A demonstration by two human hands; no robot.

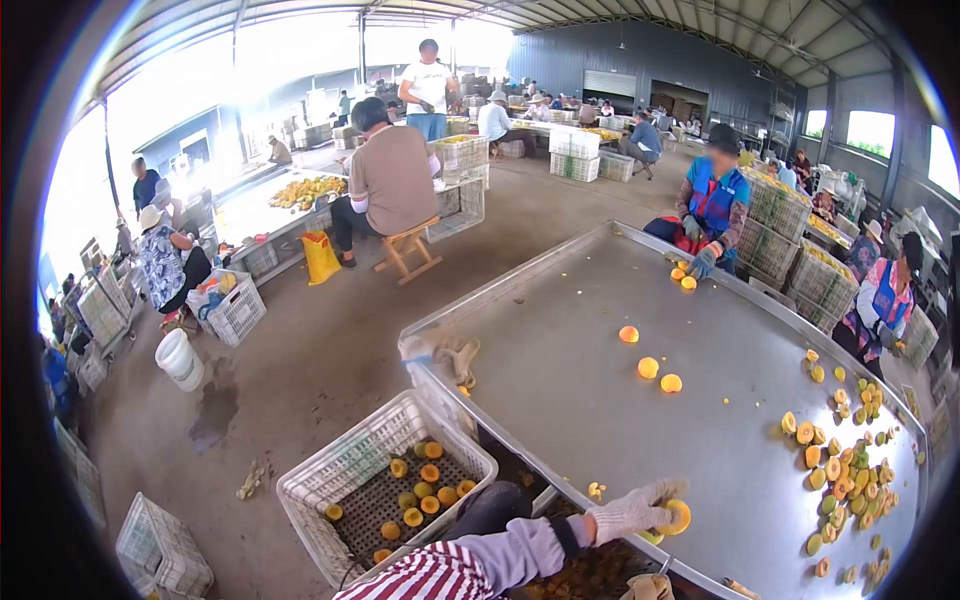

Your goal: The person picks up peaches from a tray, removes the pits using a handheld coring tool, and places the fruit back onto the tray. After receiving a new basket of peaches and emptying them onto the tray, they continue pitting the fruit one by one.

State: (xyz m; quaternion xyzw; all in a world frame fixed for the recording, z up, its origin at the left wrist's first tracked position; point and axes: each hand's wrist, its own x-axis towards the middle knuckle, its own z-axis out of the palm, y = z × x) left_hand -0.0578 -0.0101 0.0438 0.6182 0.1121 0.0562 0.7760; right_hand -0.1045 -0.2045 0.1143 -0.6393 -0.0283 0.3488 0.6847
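Observation:
My left hand (636, 510), in a pale knit glove, reaches over the near edge of the metal table (560, 350). Its fingers are closed on a yellow peach half (679, 517). Just beneath them shows a greenish piece of fruit (651, 537). At the bottom edge, a tan glove-like shape (648, 587) seems to be my right hand; its fingers are cut off from view. Near it, a short brown stick-like object (741, 589) lies at the table rim. Several fruit halves (850, 480) are spread over the right side, and yellow ones (648, 368) sit mid-table.
Left of my arm stands a white plastic crate (330, 490) with several fruit halves inside. A loose glove (460, 360) lies at the table's left corner. Across the table, a co-worker in a blue vest (715, 200) handles fruit. A white bucket (180, 360) stands on the floor.

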